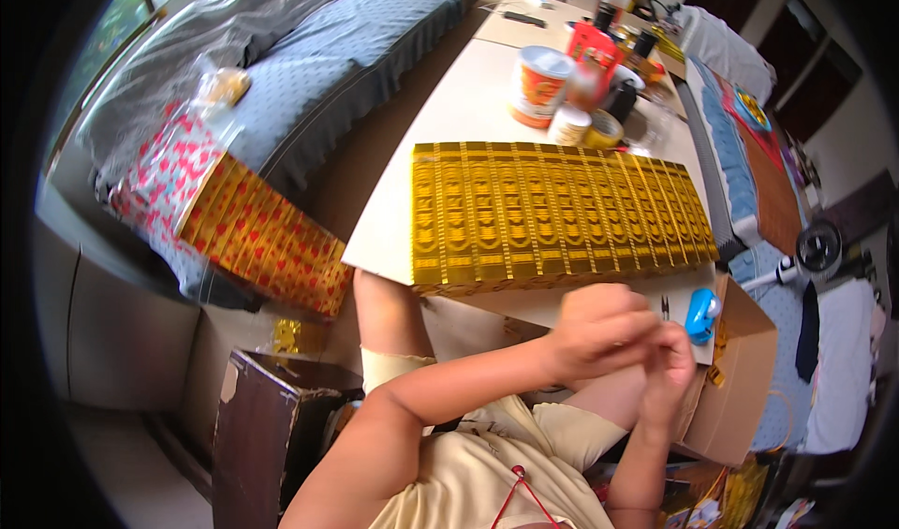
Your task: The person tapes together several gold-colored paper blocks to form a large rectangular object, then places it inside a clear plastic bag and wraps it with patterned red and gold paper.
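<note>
My left hand [604, 325] is raised over the table's near edge, its fingers curled. Against it, my right hand [671, 367] bends its fingers inward, so the fingertips of both meet. Anything pinched between them is hidden and too blurred to tell. Just beyond lies a long row of gold, embossed-looking foil packs [555, 213], laid side by side across the white table [393, 199]. A small blue plastic tool [701, 316] rests by the table's right corner, near my right hand. Beside it is a small dark pointed metal tool [665, 308].
An orange-and-white tub [539, 86], a roll of yellow tape [604, 130] and several bottles stand behind the packs. A cardboard box [737, 367] is at the right corner. Red-heart gold packs [260, 234] lie to the left, by a blue-covered sofa [337, 58]. A dark wooden cabinet [260, 416] stands lower left.
</note>
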`<state>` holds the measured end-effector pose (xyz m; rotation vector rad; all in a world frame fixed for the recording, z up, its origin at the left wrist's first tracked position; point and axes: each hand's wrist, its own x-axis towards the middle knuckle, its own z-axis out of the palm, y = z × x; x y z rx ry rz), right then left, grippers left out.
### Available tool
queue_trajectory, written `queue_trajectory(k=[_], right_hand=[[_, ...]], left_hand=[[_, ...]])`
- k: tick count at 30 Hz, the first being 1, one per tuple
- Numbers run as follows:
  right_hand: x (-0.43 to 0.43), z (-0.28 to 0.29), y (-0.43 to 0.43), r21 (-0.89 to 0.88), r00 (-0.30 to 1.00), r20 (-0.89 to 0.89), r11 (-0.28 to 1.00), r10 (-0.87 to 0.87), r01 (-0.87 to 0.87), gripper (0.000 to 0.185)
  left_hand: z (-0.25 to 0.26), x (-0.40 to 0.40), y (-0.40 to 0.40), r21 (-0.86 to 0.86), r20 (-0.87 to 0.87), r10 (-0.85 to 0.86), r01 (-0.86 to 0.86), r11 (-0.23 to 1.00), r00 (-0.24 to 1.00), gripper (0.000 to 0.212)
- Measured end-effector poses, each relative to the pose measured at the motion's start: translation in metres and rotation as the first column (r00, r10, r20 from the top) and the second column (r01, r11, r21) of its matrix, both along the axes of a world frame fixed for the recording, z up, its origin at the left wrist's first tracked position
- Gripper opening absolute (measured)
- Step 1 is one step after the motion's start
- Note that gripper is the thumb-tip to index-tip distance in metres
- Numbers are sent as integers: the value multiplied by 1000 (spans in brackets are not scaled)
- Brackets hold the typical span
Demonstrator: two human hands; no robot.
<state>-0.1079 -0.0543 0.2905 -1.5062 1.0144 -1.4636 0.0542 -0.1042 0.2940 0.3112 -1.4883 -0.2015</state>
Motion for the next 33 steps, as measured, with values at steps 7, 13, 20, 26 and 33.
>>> queue_trajectory(k=[7, 13, 20, 26, 33], right_hand=[[132, 36, -21, 30, 762, -560, 927, 324, -373, 9], [209, 53, -45, 184, 443, -776, 832, 450, -523, 9], [253, 73, -72, 257, 192, -885, 790, 423, -557, 12], [248, 92, -70, 112, 80, -974, 762, 210, -638, 11], [249, 68, -140, -161, 473, -849, 738, 235, -655, 10]], left_hand=[[-54, 137, 78, 445, -184, 324, -215, 869, 928, 23], [-101, 167, 100, 688, -395, 420, -40, 725, 817, 31], [-93, 179, 94, 709, -411, 442, -24, 704, 797, 46], [-110, 196, 98, 679, -48, 531, -362, 638, 846, 51], [-128, 189, 86, 815, -326, 591, -98, 572, 738, 15]])
